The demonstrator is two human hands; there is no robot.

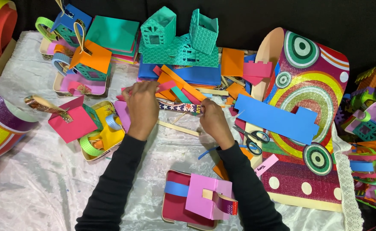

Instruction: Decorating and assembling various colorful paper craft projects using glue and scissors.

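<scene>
Hands at table centre on white crinkled plastic sheet (38, 171). Left hand (142, 109) closed, fingers pinched on left end of a dark blue star-printed paper strip (180, 107); right hand (213, 122) closed on its right end, strip stretched flat between them, just near of a loose pile of orange, pink and teal foam strips (177, 83).

Progress, judged from layout: well along but unfinished. Done pieces on left: pink foam box with gold ribbon handle (70, 119), orange-lidded lattice basket (89, 60), yellow tray with green glitter loop (100, 139). Near edge: maroon tray holding a lilac folded foam block with blue band (201, 199), seemingly assembled. Far centre: two teal embossed foam houses (177, 28) on a stack of flat sheets. Plenty of uncut stock left; strip in hand not yet attached to anything.

Materials: matte foam sheet, glitter card, embossed textured foam. Right: large glitter board with concentric circles (320, 77), blue foam cut-out with stepped outline (278, 119) lying on it. Black-handled scissors (252, 139) just right of right hand, lying flat. Thin pale wooden stick (177, 127) beneath strip.
</scene>
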